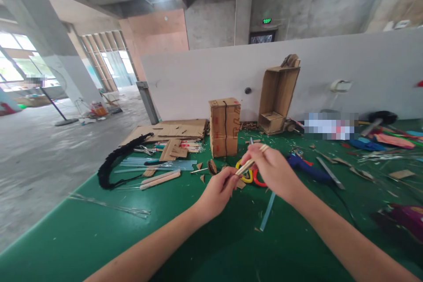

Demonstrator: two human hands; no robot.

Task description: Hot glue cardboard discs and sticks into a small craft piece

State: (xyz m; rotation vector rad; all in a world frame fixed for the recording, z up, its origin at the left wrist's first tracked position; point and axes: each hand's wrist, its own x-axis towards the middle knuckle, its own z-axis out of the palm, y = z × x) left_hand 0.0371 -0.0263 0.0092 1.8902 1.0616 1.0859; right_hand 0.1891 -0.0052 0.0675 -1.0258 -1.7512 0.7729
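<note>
Above the green table, both my hands meet on a small bundle of thin wooden sticks (246,166), tilted up to the right. My left hand (218,191) pinches their lower end between thumb and fingertips. Higher up, my right hand (272,167) is closed around them, and their tips show past its fingers. Just behind the hands lie scissors with a yellow and a red handle (248,178), partly covered by my fingers. A translucent glue stick (267,211) lies below my right hand. An upright cardboard box (224,128) with a dark cord down its front stands beyond.
An open cardboard form (279,92) leans by the white partition (198,75). A blue glue gun (309,168) lies right of my hands. On the left are a black fuzzy strip (110,165), several glue sticks (132,161) and flat cardboard (181,128). Scraps litter the green table (132,242).
</note>
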